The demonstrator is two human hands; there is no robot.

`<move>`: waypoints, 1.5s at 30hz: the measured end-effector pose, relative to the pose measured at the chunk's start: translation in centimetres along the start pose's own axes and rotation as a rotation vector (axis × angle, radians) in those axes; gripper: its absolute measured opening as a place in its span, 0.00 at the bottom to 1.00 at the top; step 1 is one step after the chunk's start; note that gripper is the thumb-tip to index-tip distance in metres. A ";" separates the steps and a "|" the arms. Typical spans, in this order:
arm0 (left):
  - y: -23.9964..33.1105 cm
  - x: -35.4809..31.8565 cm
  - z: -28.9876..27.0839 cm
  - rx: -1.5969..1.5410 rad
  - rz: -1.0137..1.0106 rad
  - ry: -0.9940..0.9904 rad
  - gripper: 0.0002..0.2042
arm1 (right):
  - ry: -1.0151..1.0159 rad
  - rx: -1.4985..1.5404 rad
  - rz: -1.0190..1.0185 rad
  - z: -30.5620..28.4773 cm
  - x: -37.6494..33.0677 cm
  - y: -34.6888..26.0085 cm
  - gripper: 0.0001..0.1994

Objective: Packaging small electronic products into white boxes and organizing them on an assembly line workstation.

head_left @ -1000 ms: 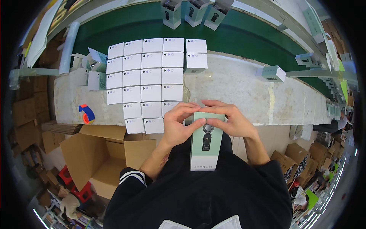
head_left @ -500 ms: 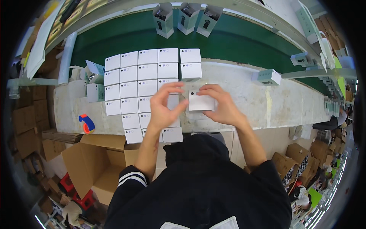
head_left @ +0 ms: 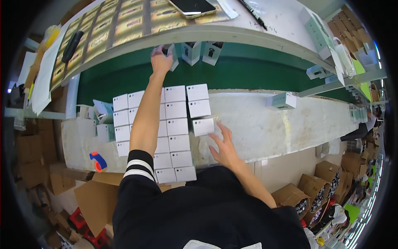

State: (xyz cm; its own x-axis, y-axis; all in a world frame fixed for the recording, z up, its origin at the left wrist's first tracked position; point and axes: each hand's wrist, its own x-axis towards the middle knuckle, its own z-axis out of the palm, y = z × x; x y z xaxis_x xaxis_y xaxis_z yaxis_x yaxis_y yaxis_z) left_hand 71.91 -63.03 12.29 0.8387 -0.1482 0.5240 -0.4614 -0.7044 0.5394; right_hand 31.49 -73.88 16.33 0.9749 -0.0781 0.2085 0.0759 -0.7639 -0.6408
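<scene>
My left hand (head_left: 161,60) reaches far out over the green conveyor belt, its fingers closed on an open-topped carton (head_left: 173,57), the leftmost of three there. Two similar cartons (head_left: 191,53) stand just to its right, dark contents showing at their tops. Near the bench front, my right hand (head_left: 226,149) is open, fingers spread. Its fingertips are beside a small white box (head_left: 203,127), which sits just below a column of two matching boxes (head_left: 199,108). To the left, several more white boxes (head_left: 177,127) form tight rows, partly hidden by my left forearm.
A blue and orange tape dispenser (head_left: 98,161) lies at the bench's left. Open cartons (head_left: 106,132) stand behind it. Another carton (head_left: 283,101) lies farther right. A shelf edge (head_left: 232,34) overhangs the belt, with a phone (head_left: 192,7) on top. A large cardboard box (head_left: 93,203) stands below.
My left hand has gone from the white boxes to the leftmost carton on the belt. The white box now sits under the short column, and my right hand has let go of it.
</scene>
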 end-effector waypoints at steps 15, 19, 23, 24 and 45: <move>9.4 -2.4 0.1 -0.156 0.174 -0.333 0.09 | 0.087 0.070 0.297 -4.0 -1.5 5.7 0.11; 17.1 -5.1 -1.8 -0.410 0.208 -0.350 0.07 | 0.357 -0.087 0.168 -5.8 4.1 5.8 0.17; 24.7 -9.2 -4.6 -0.489 0.326 -0.393 0.05 | 0.548 -0.311 -0.049 -10.2 9.4 6.0 0.27; 26.1 -10.0 -5.7 -0.524 0.354 -0.424 0.04 | 0.567 -0.387 -0.101 -10.7 9.5 6.2 0.30; 30.1 -27.7 -14.1 -1.022 -0.278 -0.808 0.21 | -0.236 1.058 0.376 -17.5 -6.3 7.5 0.20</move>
State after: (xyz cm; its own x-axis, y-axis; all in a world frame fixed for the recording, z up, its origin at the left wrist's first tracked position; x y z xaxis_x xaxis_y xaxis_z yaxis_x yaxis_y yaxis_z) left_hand 30.68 -70.33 23.34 0.7108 -0.7028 -0.0277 0.0420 0.0031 0.9991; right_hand 22.27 -90.31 23.20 0.9795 0.0202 -0.2002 -0.1999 0.2122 -0.9566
